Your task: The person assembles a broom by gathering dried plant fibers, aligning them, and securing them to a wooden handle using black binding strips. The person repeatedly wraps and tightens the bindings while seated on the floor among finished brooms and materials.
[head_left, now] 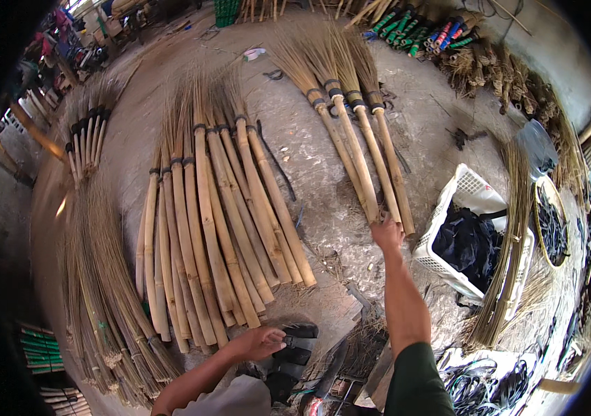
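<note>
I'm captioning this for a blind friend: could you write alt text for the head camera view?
Seen from above, a person's right hand reaches to the handle ends of four bamboo-handled stick brooms lying on a concrete floor, while the left hand rests near a black sandal. A larger row of brooms lies left; a white plastic basket stands right.

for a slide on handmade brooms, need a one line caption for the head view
Right hand reaches to bamboo-handled brooms laid on the concrete floor, left hand low beside a larger row of brooms.
</note>
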### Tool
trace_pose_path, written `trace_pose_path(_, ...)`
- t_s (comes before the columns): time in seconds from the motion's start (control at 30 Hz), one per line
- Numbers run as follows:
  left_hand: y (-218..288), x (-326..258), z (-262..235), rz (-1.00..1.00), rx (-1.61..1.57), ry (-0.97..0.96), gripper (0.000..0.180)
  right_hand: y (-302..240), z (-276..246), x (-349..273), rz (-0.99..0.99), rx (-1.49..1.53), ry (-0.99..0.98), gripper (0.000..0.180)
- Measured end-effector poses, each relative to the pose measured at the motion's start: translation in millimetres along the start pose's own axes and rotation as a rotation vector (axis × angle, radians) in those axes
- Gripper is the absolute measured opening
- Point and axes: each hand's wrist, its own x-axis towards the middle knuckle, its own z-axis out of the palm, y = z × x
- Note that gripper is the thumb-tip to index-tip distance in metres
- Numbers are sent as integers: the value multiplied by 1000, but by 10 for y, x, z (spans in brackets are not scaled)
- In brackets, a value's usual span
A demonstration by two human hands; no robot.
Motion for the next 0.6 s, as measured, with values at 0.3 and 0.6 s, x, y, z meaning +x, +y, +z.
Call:
trace_pose_path(0.3, -73, 184, 109, 189, 76, 77, 48, -1071, 1014, -1665, -167, 101, -245, 76)
trace_pose_path(0.6, -150, 528, 333, 126, -124, -80, 48, -1055, 443, -1319, 46, 641, -497, 42)
